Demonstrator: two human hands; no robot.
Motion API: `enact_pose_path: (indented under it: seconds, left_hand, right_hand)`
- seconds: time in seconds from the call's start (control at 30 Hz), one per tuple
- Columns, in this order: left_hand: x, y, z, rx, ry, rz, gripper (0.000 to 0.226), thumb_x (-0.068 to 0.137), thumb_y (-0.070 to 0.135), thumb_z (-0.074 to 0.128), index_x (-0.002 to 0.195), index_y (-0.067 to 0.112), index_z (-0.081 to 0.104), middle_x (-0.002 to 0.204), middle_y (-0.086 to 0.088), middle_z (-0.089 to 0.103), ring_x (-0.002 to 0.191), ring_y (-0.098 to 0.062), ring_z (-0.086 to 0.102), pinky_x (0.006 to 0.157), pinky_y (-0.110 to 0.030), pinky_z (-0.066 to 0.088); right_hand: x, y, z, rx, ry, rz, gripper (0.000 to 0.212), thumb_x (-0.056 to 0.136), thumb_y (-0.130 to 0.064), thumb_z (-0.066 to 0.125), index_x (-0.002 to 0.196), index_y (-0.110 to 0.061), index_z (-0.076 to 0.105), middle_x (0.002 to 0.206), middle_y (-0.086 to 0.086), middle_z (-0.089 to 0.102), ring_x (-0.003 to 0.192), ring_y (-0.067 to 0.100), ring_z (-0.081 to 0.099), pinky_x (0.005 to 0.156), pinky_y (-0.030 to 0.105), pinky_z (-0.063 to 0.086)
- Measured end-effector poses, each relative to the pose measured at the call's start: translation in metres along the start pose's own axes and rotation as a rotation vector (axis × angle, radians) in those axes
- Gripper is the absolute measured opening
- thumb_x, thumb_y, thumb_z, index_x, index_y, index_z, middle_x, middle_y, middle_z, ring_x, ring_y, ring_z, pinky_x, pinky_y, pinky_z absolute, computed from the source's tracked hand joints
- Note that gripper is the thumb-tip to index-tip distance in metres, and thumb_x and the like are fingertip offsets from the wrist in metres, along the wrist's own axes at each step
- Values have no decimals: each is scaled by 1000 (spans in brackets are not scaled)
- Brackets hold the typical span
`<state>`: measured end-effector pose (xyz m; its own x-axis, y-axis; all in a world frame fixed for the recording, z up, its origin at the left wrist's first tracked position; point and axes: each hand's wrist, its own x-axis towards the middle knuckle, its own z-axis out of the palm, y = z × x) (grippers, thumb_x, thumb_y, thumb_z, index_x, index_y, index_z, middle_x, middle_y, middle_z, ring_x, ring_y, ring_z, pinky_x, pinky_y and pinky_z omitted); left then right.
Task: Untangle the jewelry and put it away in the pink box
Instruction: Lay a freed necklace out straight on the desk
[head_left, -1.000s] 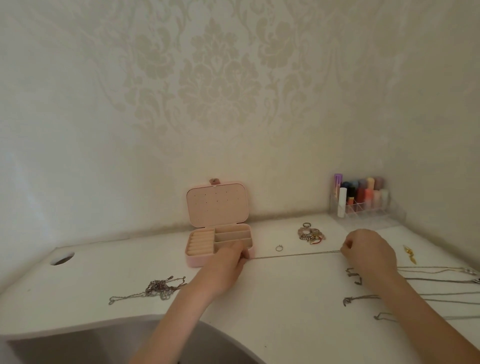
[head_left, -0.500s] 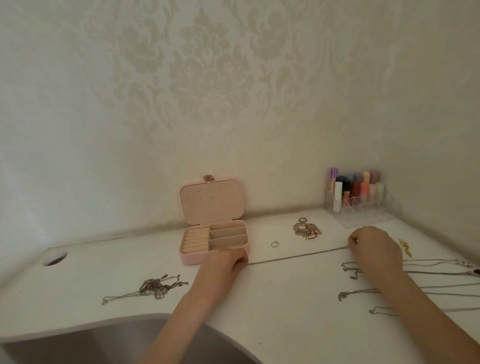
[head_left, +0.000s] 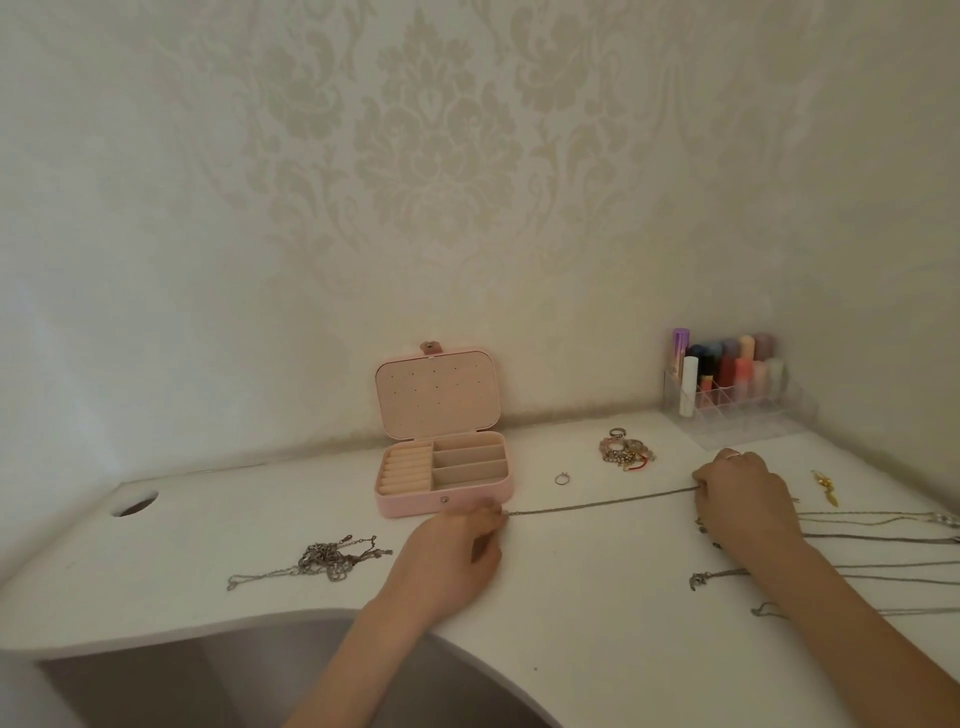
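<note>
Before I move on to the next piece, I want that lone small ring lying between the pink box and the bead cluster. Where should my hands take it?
Probably pinch the small ring by its band from straight above, thumb and fingertip on opposite sides. It lies flat on the white desk with bare surface all round, so nothing blocks a top approach. Its raised setting looks too small to hold.

Two bare forearms entering from near edge, no sleeves visible on either. Left hand bare, no ring, watch or bracelet seen. Right hand with one pale ring on a finger at far side, detail too small to tell. Wrists uncovered. No gloves. Nail colour unclear.
</note>
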<state>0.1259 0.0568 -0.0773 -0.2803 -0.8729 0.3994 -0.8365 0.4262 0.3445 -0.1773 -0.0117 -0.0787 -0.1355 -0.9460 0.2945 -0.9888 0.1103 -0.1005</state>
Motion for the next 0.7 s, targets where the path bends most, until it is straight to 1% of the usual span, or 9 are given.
enact_pose_path:
  seconds: [0.07, 0.1, 0.13, 0.27, 0.37, 0.5, 0.57, 0.63, 0.7]
  left_hand:
    - [-2, -1, -3, -1, 35, -5, 35, 87, 14, 50, 116, 22, 68, 105, 15, 67, 104, -5, 56, 85, -22, 45]
    - [-5, -3, -7, 15, 49, -29, 38, 88, 11, 50, 119, 22, 66, 120, 13, 63, 115, -7, 53, 91, -21, 43]
    - [-8, -5, -12, 35, 64, -68, 38, 88, 9, 50, 119, 22, 67, 126, 11, 61, 119, -9, 52, 94, -22, 42]
    - [-19, -28, -40, 164, 138, -198, 30, 82, 4, 55, 100, 19, 73, 109, 4, 67, 112, -18, 55, 90, -30, 47]
    - [-30, -49, -63, 265, 56, -291, 29, 84, 14, 57, 109, 22, 69, 116, 5, 61, 114, -16, 49, 93, -32, 45]
    - [-47, -74, -77, 223, -49, -327, 32, 86, 28, 65, 116, 18, 67, 118, 2, 62, 113, -18, 54, 96, -30, 44]
    - [-53, -82, -79, 165, 3, -358, 37, 84, 29, 68, 118, 17, 66, 119, 0, 62, 114, -19, 56, 97, -30, 43]
    - [-57, -87, -83, 131, 111, -406, 40, 83, 25, 70, 121, 15, 64, 122, -2, 61, 116, -20, 55, 98, -26, 39]
    - [-60, -91, -87, 126, 71, -435, 32, 83, 22, 69, 113, 13, 68, 117, -4, 65, 112, -21, 58, 95, -23, 38]
  right_hand:
    - [-2, -2, -2, 79, 51, -31, 29, 93, -11, 46, 111, -17, 69, 107, 2, 58, 102, 20, 48, 77, 28, 38]
    - [-4, -6, -6, 140, 76, -46, 31, 94, -11, 46, 117, -16, 66, 112, 4, 60, 106, 23, 49, 80, 31, 39]
    - [-7, -11, -10, 193, 98, -66, 34, 93, -10, 47, 122, -16, 64, 115, 6, 61, 108, 24, 49, 83, 33, 40]
    - [-24, -55, -26, 355, 164, -281, 33, 88, -4, 54, 115, -15, 69, 107, 7, 67, 101, 28, 56, 83, 37, 44]
    - [-46, -100, -29, 432, 118, -570, 26, 83, -1, 60, 101, -14, 74, 96, 8, 70, 94, 32, 61, 79, 40, 46]
    - [-71, -158, -28, 571, -26, -793, 29, 94, -15, 51, 118, -20, 66, 117, 0, 64, 113, 19, 53, 95, 30, 41]
    - [-82, -186, -28, 621, -125, -842, 32, 96, -18, 50, 126, -21, 60, 124, 1, 59, 118, 15, 49, 96, 24, 35]
    - [-87, -213, -25, 634, -212, -871, 36, 97, -15, 50, 132, -18, 55, 131, 6, 55, 123, 20, 46, 99, 26, 33]
    - [-87, -238, -19, 668, -261, -866, 38, 96, -13, 51, 135, -12, 53, 135, 12, 54, 126, 25, 46, 102, 27, 33]
